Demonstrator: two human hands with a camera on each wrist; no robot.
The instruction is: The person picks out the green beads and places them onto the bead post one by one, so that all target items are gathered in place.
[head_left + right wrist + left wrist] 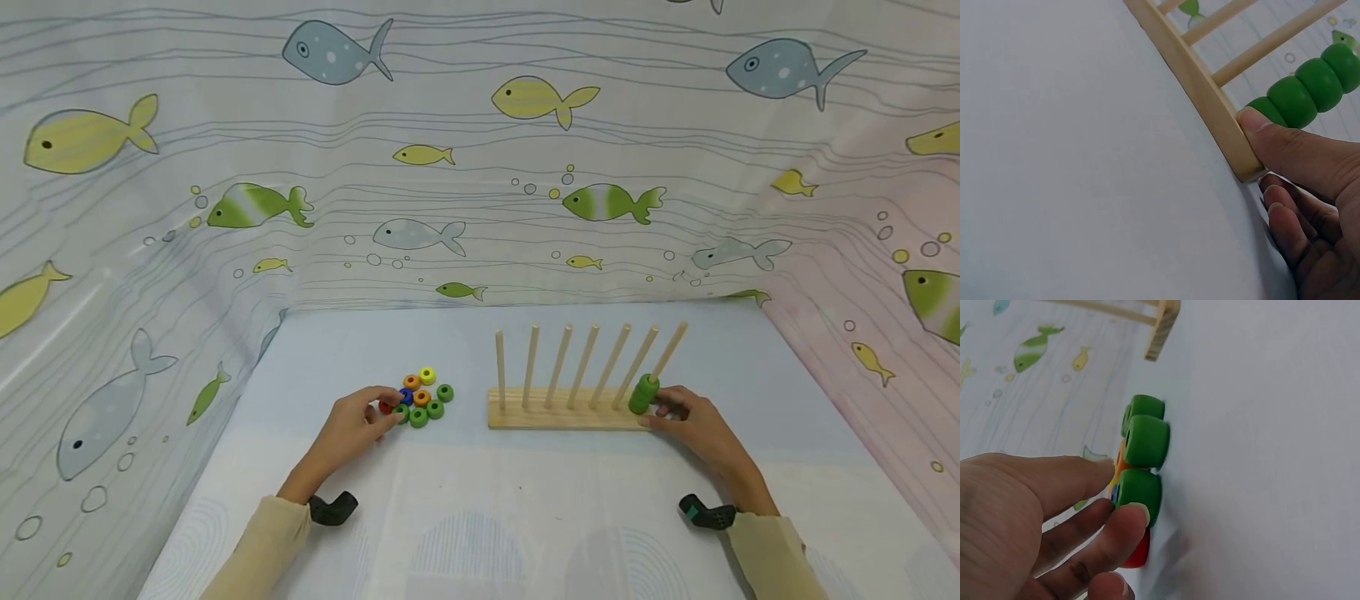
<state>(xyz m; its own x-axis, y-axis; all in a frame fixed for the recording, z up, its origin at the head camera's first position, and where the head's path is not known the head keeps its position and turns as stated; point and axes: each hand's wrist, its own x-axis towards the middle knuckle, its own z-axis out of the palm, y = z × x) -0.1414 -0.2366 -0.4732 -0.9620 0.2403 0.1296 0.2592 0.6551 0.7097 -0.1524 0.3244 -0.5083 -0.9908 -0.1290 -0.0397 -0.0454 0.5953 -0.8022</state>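
A wooden base with upright pegs (pixel 570 421), a peg stand, stands on the table. Several green beads (pixel 1291 102) are stacked on its rightmost peg. My right hand (pixel 686 417) holds the stand's right end, the thumb (pixel 1263 128) on the base beside the lowest bead and the fingers curled at the end. To the left lies a loose group of beads: green beads (pixel 418 417), orange beads (pixel 422 398), a yellow bead (pixel 427 375), a blue bead (pixel 406 396) and a red bead (pixel 1138 552). My left hand (pixel 360 423) reaches over their left side, fingertips at a green bead (pixel 1140 490), thumb and fingers apart.
The other pegs (pixel 528 367) carry no beads. A pale cloth (pixel 465 492) covers the table. A fish-patterned sheet (pixel 337 150) rises at the back and both sides. Black wrist cameras (pixel 333 508) sit on both wrists.
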